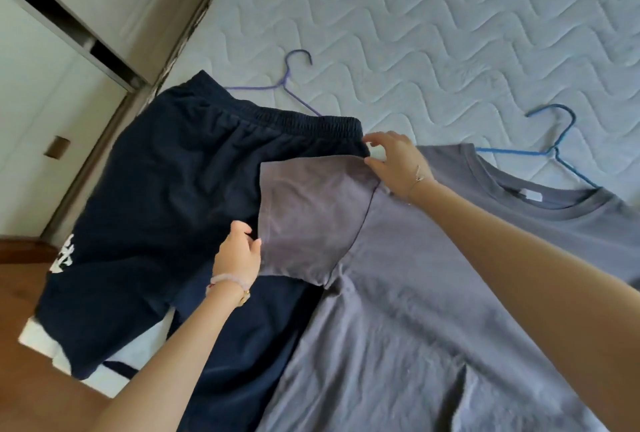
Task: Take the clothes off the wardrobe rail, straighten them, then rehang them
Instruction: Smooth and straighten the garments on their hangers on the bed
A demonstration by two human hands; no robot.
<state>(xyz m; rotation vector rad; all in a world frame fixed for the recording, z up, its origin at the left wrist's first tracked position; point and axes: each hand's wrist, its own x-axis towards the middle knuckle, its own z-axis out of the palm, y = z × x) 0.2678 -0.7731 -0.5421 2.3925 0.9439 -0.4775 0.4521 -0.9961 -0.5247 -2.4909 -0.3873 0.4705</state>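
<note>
The grey short-sleeved cloth T-shirt [398,310] is a soft, matt knit, faintly creased, with a ribbed neckband. Left of it and partly under its sleeve, the navy cloth shorts [166,196] look matt and smooth, puckered along the elastic waistband. Beneath the T-shirt, the white quilted mattress [450,33] is padded fabric stitched in wavy lines. Above the T-shirt, the thin purple wire hanger [287,81] and thin blue wire hanger [554,151] look smoothly coated. Far left of the T-shirt, the brown wooden floor [20,293] shows a slight sheen.

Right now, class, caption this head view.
Left hand and right hand straighten a grey T-shirt sleeve over navy shorts on a mattress.
</note>
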